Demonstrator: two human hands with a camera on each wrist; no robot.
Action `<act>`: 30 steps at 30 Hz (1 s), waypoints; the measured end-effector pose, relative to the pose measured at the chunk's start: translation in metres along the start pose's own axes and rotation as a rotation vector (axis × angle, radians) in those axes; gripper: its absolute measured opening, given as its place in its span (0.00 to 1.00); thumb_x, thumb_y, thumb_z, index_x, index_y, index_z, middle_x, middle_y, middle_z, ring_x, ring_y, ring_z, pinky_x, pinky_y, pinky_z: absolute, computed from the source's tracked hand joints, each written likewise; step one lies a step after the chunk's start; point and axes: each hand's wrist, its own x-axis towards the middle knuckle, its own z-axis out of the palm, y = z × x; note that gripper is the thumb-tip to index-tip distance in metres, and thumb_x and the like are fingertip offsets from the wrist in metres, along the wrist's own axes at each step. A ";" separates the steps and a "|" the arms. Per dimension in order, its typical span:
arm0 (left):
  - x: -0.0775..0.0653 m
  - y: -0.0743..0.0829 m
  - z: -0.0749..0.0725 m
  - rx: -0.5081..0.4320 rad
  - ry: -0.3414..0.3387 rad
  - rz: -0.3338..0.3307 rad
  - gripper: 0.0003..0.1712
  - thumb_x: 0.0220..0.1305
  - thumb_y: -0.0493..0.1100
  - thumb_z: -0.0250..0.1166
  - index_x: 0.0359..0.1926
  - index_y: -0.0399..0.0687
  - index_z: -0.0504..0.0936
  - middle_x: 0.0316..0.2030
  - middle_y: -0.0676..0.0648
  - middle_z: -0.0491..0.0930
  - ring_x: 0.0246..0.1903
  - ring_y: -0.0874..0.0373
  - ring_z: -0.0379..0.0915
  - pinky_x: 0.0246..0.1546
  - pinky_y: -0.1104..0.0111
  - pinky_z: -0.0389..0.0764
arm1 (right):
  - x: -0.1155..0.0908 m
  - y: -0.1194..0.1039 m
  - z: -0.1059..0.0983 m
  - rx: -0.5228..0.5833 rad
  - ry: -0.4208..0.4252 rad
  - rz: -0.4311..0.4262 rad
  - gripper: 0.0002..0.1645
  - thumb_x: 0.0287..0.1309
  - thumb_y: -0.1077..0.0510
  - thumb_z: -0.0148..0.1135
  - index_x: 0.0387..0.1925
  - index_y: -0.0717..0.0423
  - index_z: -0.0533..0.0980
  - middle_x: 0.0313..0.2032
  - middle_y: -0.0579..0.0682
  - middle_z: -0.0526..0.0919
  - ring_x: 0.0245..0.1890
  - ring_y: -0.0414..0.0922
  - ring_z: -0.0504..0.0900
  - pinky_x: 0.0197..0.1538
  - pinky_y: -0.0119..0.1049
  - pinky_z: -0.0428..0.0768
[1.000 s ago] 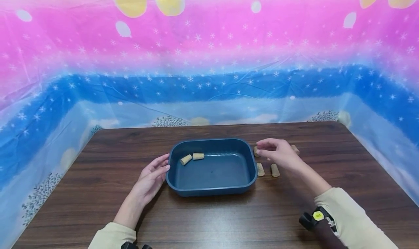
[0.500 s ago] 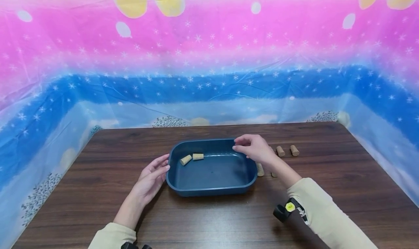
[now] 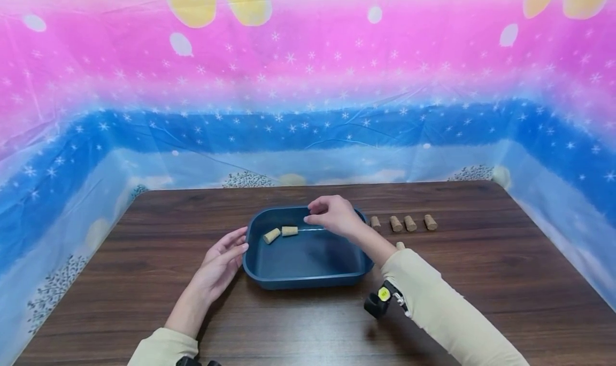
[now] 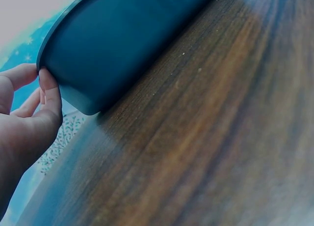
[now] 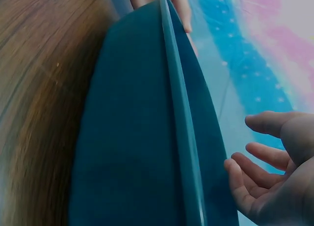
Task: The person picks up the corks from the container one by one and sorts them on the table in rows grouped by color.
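Observation:
A deep dark-blue rectangular tray (image 3: 308,283) stands on the table, with two corks inside: one cork (image 3: 271,235) lies slanted near the left wall and another cork (image 3: 290,231) lies beside it. My left hand (image 3: 223,262) pinches the tray's left rim between thumb and fingers, as the left wrist view also shows. Over the tray's far right part hovers my right hand (image 3: 334,216). Its fingers are loosely bent, and the right wrist view shows a gap between thumb and fingers (image 5: 240,179) with nothing in it.
Right of the tray, several corks stand in a row, from one cork (image 3: 375,224) near the rim to the outermost cork (image 3: 430,222). Another cork (image 3: 400,246) is partly hidden behind the right forearm. A patterned curtain (image 3: 308,125) surrounds the dark wooden table (image 3: 192,211).
My right hand has moved left from the corks beside the tray to above its inside, uncovering the row of corks. My left hand keeps its hold on the rim.

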 end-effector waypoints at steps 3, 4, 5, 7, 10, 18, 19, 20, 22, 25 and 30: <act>0.000 0.000 0.000 0.003 -0.002 -0.001 0.30 0.70 0.32 0.54 0.70 0.33 0.57 0.50 0.48 0.69 0.47 0.62 0.72 0.52 0.72 0.74 | 0.006 -0.004 0.010 -0.026 -0.011 -0.023 0.20 0.60 0.56 0.66 0.52 0.61 0.79 0.46 0.53 0.82 0.48 0.49 0.79 0.45 0.41 0.80; 0.000 0.000 0.000 0.005 0.000 -0.001 0.30 0.70 0.32 0.54 0.70 0.33 0.57 0.50 0.48 0.69 0.47 0.62 0.72 0.52 0.72 0.74 | 0.007 -0.006 0.014 -0.034 -0.018 -0.028 0.20 0.60 0.56 0.66 0.52 0.61 0.79 0.46 0.53 0.82 0.48 0.49 0.79 0.45 0.41 0.80; 0.000 0.000 -0.001 0.007 0.000 -0.002 0.30 0.70 0.32 0.54 0.70 0.33 0.57 0.50 0.47 0.69 0.48 0.62 0.71 0.52 0.72 0.74 | 0.009 -0.007 0.017 -0.042 -0.026 -0.038 0.20 0.60 0.56 0.66 0.52 0.61 0.79 0.45 0.53 0.82 0.47 0.49 0.79 0.45 0.41 0.80; -0.001 0.001 -0.001 0.009 0.001 -0.003 0.30 0.71 0.32 0.54 0.70 0.33 0.57 0.51 0.47 0.69 0.48 0.61 0.71 0.53 0.73 0.74 | 0.013 -0.008 0.024 -0.071 -0.042 -0.047 0.19 0.60 0.57 0.66 0.52 0.61 0.79 0.45 0.53 0.83 0.47 0.49 0.79 0.45 0.41 0.80; 0.000 0.000 -0.001 0.005 0.000 -0.007 0.30 0.71 0.33 0.54 0.70 0.34 0.57 0.51 0.47 0.69 0.48 0.61 0.71 0.52 0.73 0.74 | 0.018 -0.008 0.033 -0.111 -0.079 -0.052 0.20 0.61 0.56 0.65 0.53 0.61 0.79 0.47 0.53 0.82 0.49 0.49 0.79 0.47 0.41 0.79; 0.000 0.001 -0.001 0.002 -0.014 -0.001 0.30 0.71 0.33 0.54 0.70 0.33 0.57 0.52 0.47 0.69 0.50 0.60 0.70 0.53 0.72 0.74 | 0.030 -0.007 0.044 -0.179 -0.150 -0.072 0.23 0.63 0.57 0.63 0.57 0.61 0.76 0.53 0.55 0.80 0.55 0.50 0.77 0.54 0.43 0.76; 0.000 0.001 -0.001 0.002 -0.016 -0.001 0.30 0.71 0.33 0.54 0.70 0.33 0.57 0.52 0.47 0.69 0.50 0.60 0.69 0.53 0.73 0.74 | 0.030 -0.007 0.045 -0.193 -0.155 -0.081 0.23 0.63 0.57 0.63 0.57 0.61 0.76 0.53 0.55 0.80 0.55 0.50 0.77 0.54 0.43 0.76; 0.000 0.001 -0.001 0.004 -0.017 0.000 0.30 0.71 0.33 0.54 0.70 0.33 0.57 0.52 0.47 0.68 0.50 0.60 0.69 0.53 0.73 0.73 | 0.031 -0.007 0.046 -0.210 -0.160 -0.091 0.23 0.63 0.58 0.63 0.57 0.62 0.76 0.53 0.55 0.80 0.55 0.50 0.77 0.55 0.43 0.76; 0.000 0.001 -0.001 0.003 -0.017 0.000 0.30 0.71 0.33 0.54 0.70 0.33 0.57 0.52 0.47 0.68 0.50 0.61 0.69 0.53 0.73 0.74 | 0.032 -0.007 0.048 -0.247 -0.178 -0.107 0.22 0.63 0.59 0.63 0.58 0.62 0.76 0.54 0.55 0.80 0.56 0.50 0.77 0.56 0.42 0.75; 0.001 0.001 -0.001 0.002 -0.017 -0.002 0.30 0.71 0.32 0.54 0.70 0.34 0.57 0.51 0.47 0.68 0.50 0.61 0.69 0.52 0.73 0.74 | 0.032 -0.006 0.050 -0.289 -0.205 -0.116 0.23 0.62 0.60 0.63 0.58 0.61 0.76 0.54 0.55 0.80 0.55 0.49 0.77 0.55 0.40 0.76; 0.001 -0.001 -0.002 -0.002 -0.018 -0.001 0.30 0.71 0.32 0.54 0.70 0.34 0.57 0.51 0.47 0.69 0.49 0.61 0.70 0.52 0.73 0.74 | 0.034 -0.006 0.054 -0.329 -0.255 -0.100 0.23 0.60 0.61 0.65 0.58 0.59 0.76 0.52 0.54 0.81 0.53 0.48 0.78 0.53 0.40 0.77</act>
